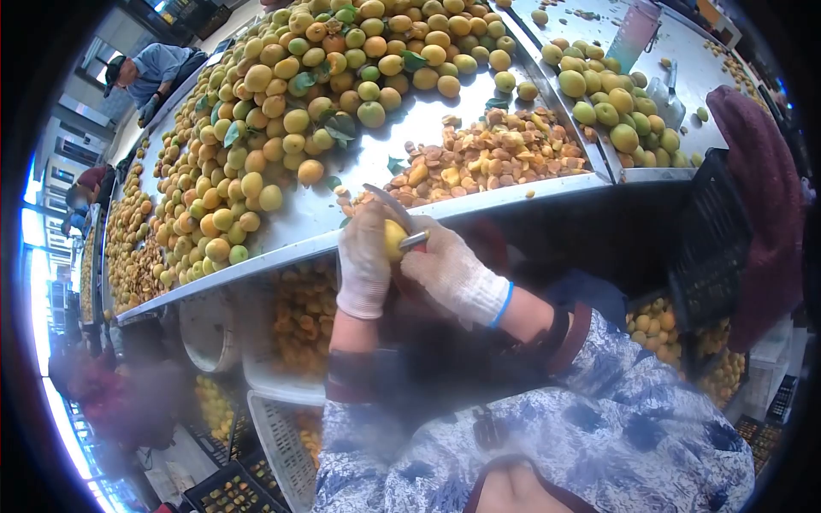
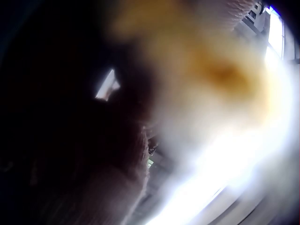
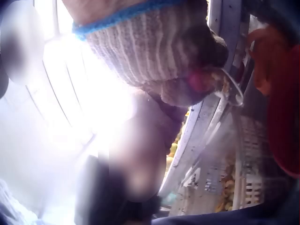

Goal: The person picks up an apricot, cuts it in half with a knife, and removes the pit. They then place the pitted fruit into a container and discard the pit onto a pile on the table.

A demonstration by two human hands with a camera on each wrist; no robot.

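In the head view, both hands wear pale knit gloves and meet at the table's front edge. My left hand (image 1: 366, 256) grips a yellow apricot (image 1: 394, 240), its fingers curled round the fruit. From the other side my right hand (image 1: 453, 272) holds a red-handled knife (image 1: 416, 240), its metal part against the apricot. A curved blade rises above the fruit. The right wrist view has the right glove (image 3: 150, 51) with its blue cuff edge, a bit of the red handle (image 3: 200, 80) and a thin metal loop. The left wrist view is mostly blur.
Whole apricots (image 1: 282, 128) are heaped across the metal table (image 1: 308, 244). Cut orange-brown pieces (image 1: 496, 158) lie beyond my hands, and greener apricots (image 1: 611, 107) behind a divider. Below stand crates (image 1: 278, 445) of fruit. A maroon cloth (image 1: 757, 214) hangs at right; another person (image 1: 154, 73) works at left.
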